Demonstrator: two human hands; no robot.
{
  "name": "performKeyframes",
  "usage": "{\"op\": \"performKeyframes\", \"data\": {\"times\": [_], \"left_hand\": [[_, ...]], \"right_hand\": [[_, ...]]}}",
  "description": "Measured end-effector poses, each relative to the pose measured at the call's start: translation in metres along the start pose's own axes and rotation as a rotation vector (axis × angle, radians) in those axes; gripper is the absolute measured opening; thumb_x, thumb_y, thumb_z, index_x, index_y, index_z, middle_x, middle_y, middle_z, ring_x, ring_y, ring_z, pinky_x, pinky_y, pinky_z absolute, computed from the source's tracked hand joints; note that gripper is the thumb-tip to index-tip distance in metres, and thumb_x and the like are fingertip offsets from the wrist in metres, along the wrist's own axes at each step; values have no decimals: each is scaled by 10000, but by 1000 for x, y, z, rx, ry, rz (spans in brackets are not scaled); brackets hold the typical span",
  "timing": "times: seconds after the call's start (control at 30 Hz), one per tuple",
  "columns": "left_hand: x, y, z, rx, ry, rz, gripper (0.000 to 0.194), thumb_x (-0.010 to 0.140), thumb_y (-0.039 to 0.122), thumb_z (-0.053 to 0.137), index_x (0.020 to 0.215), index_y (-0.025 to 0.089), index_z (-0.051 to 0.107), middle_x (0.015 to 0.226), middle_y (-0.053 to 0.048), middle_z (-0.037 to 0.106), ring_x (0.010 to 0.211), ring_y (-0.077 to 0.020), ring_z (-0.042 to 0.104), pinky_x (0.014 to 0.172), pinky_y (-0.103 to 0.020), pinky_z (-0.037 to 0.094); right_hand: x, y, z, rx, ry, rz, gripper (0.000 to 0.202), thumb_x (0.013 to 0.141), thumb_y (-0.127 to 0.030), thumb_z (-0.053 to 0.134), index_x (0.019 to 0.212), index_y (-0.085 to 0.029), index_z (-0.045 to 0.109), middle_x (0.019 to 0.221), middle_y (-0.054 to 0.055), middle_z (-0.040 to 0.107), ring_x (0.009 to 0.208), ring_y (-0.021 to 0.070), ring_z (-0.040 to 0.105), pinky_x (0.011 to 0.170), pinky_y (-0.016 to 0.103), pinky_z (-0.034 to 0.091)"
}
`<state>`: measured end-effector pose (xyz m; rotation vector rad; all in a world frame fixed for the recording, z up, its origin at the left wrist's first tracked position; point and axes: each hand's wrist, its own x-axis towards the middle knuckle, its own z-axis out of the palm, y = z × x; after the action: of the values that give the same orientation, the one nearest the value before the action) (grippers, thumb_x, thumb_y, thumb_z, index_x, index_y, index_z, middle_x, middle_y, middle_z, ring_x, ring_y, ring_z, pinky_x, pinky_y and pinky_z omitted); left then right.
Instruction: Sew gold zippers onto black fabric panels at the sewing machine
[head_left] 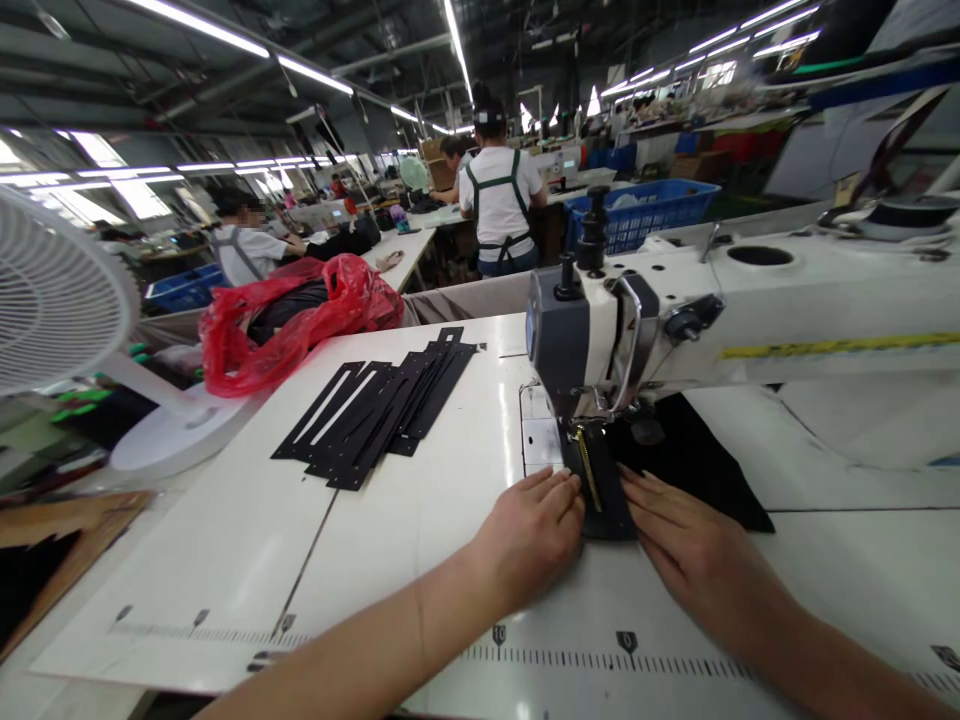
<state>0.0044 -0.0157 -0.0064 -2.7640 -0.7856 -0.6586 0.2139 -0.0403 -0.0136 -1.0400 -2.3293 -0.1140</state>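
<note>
A black fabric panel with a brass-toothed zipper (589, 470) in its slot lies under the needle area of a white sewing machine (630, 310). My left hand (536, 530) rests along the panel's left edge, fingers close together and lying fairly flat, thumb hidden. On the other side my right hand (694, 545) lies flat with fingers stretched forward, touching the panel's right edge. A larger black cloth (697, 450) spreads beneath the machine arm, right beside that hand. The presser foot partly hides the far end of the zipper.
A loose pile of black slotted pieces (375, 400) lies on the white table (420, 590), left of the machine. Beyond it sits a red plastic bag (360, 300). A white fan (60, 300) stands at far left. Behind are a blue crate (652, 205) and a person (501, 195) facing away.
</note>
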Motion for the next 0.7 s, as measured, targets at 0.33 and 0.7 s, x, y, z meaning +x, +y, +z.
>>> {"op": "performKeyframes", "data": {"times": [0.33,0.7], "left_hand": [[9,-12,2,-21,23,20,254,900,66,353,953,50,600,989,-154,651,948,-201,632,896,-370,522],[22,-27,4,-45,55,12,249,911,70,360,844,68,600,773,-96,617,793,-176,627,836,-338,541]], "right_hand": [[12,12,3,-11,31,-12,347,835,-64,379,1007,-161,664,1053,102,661,1027,197,599,885,359,507],[25,23,8,37,10,37,301,831,-70,375,904,-155,654,1010,109,668,974,203,622,867,351,523]]}}
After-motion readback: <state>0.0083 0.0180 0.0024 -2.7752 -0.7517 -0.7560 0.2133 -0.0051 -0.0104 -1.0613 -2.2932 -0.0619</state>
